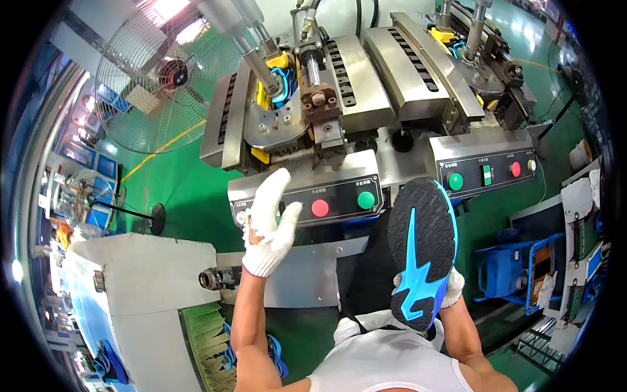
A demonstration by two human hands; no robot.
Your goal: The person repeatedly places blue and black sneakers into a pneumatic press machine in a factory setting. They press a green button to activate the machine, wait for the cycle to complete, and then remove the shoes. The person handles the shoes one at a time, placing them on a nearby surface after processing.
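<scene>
Though glossy — green floor (171,186) beneath shoe (428,245).

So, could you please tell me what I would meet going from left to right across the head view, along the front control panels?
Gloved left hand → red button → green button → black-and-blue shoe held in the right hand → green switch → another red button → pale knob.

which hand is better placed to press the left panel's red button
Probably the left hand: it looks empty and is near the red button, while the right hand holds the shoe.
</scene>
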